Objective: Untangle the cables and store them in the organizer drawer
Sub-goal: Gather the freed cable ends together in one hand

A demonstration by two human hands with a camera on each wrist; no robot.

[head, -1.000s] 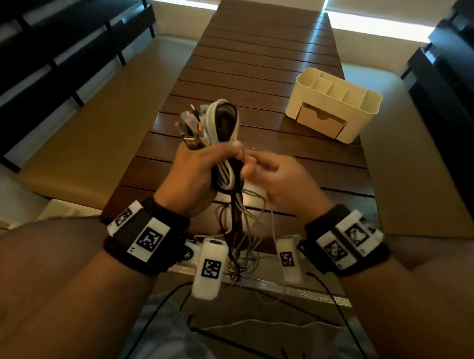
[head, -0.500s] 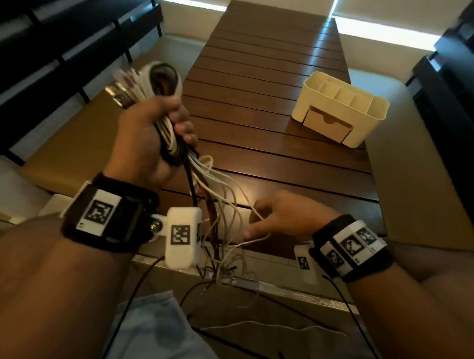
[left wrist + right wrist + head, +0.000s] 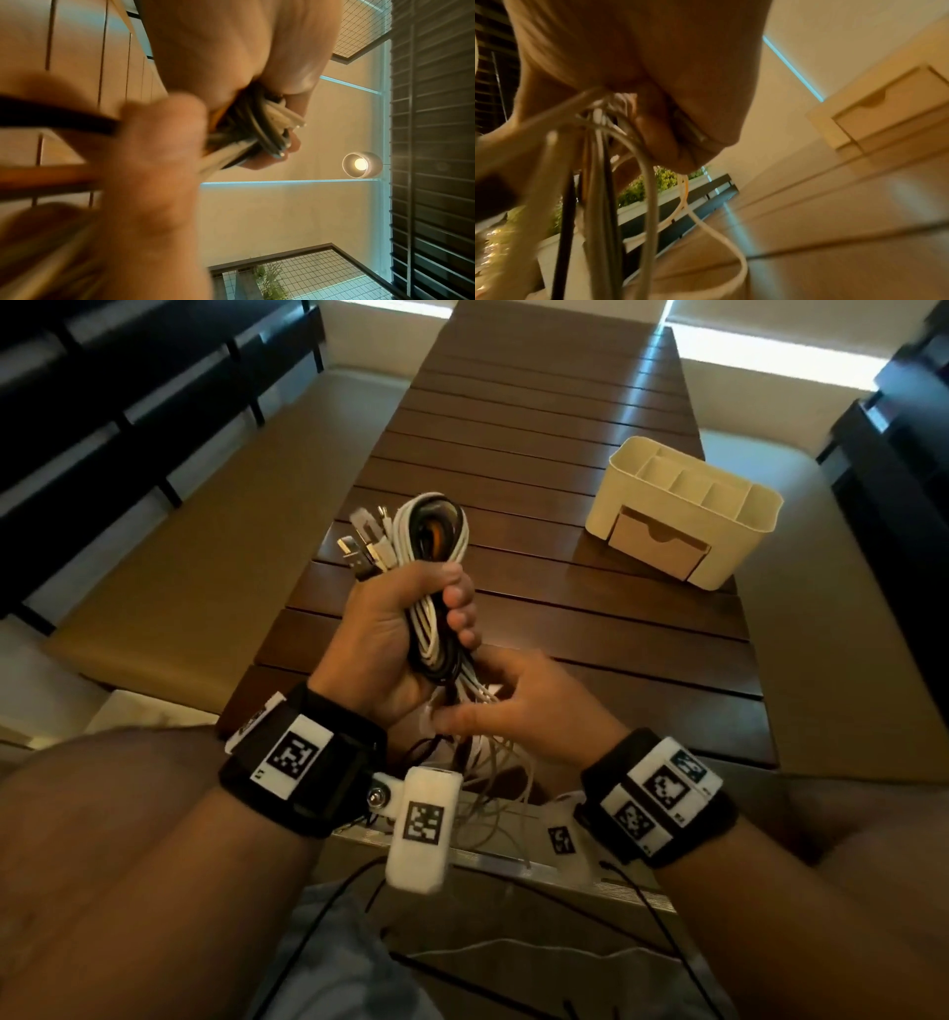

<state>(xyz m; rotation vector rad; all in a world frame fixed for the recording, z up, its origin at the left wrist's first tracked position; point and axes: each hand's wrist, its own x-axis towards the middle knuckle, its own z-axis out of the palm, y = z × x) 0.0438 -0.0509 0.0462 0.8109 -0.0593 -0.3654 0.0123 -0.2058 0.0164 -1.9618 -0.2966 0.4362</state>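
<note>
Bunching the cables (image 3: pixel 431 588) into one upright bundle seems meant to keep them under control while strands are worked loose: the left hand (image 3: pixel 390 629) is clenched round the middle of the bundle, so the folded loops and the plugs (image 3: pixel 364 546) stand above the fist and the loose ends hang below it toward the person's lap. The bundle is held in the air over the near end of the table (image 3: pixel 590 629), well short of the organizer (image 3: pixel 683 521). Just below the fist, the right hand (image 3: pixel 518 706) reaches into the hanging strands with its fingers curled among them, probably picking one out; whether it actually pinches a strand I cannot tell, as the wrist views are blurred. The organizer stands further along the table and to the right of the bundle, its drawer (image 3: pixel 657 546) closed, so nothing is stored yet.
</note>
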